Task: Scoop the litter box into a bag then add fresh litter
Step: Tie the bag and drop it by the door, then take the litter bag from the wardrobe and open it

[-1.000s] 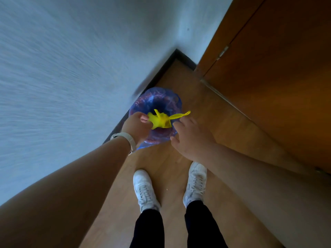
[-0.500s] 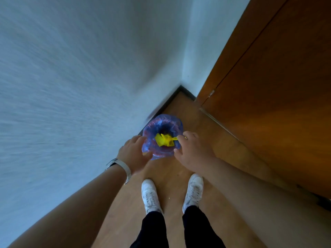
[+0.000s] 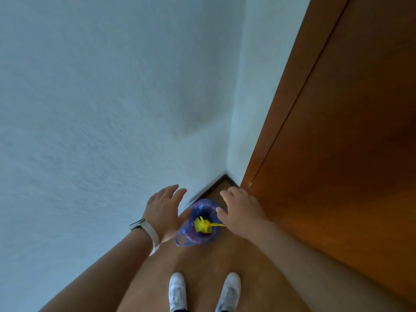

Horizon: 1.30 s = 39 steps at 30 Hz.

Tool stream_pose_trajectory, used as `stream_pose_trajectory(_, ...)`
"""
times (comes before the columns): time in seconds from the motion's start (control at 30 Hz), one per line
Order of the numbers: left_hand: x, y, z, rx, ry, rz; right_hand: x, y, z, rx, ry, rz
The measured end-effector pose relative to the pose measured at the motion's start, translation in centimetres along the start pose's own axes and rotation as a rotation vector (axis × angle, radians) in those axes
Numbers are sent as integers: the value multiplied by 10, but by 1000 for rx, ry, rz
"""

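I look down through the head camera. The blue bag [image 3: 188, 233] sits on the wood floor [image 3: 202, 264], tucked in the corner by the white wall [image 3: 112, 109] and near the brown door [image 3: 337, 154]. I think it is put there so it stays out of the way and the wall helps it stand up. Its top is open, and a yellow thing [image 3: 201, 226] lies inside. I cannot tell what the yellow thing is. One bag handle [image 3: 180, 240] flops out toward me.

The left hand [image 3: 165, 212] hangs over the left side of the bag, palm down, with its fingers [image 3: 177, 192] straight and spread. It holds nothing. A watch [image 3: 144, 228] is on that wrist. The right hand [image 3: 243, 212] hangs over the right side, fingers loose and apart, and it holds nothing too. Both arms reach out long and low in front of the white shoes [image 3: 177, 291].

I see no litter box here, so I guess the fresh litter part is not done yet
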<state>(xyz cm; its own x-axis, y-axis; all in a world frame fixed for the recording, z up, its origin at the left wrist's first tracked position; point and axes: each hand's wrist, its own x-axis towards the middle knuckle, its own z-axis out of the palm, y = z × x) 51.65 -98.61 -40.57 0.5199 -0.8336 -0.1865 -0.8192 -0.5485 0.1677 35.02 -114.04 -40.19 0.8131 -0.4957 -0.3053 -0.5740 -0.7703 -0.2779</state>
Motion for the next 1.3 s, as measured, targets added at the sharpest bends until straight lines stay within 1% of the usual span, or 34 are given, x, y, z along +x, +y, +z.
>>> stream_pose_trajectory(0.13,-21,15,-33,15,81,19,-22,-5,-35,-47,50,-16)
stream_pose_trajectory(0.23,-31,25,-53,-38,106,44,-42,-9,-55,-65,103,-5)
stream_pose_trajectory(0.37,-42,39,-74,-74,138,136,-81,-10,-71,-41,195,46)
stream_pose_trajectory(0.57,-70,61,-98,-48,165,324,-162,-16,-79,-13,287,237)
stream_pose_trajectory(0.63,-84,67,-103,-54,159,391,-192,-26,-77,35,303,313)
stream_pose_trajectory(0.97,-178,77,-109,-51,100,694,-327,-113,-26,178,320,651)
stream_pose_trajectory(1.1,-213,102,-105,-78,58,839,-394,-128,-15,145,355,754)
stream_pose_trajectory(1.3,-277,138,-84,-94,-19,997,-482,-135,4,86,422,898)
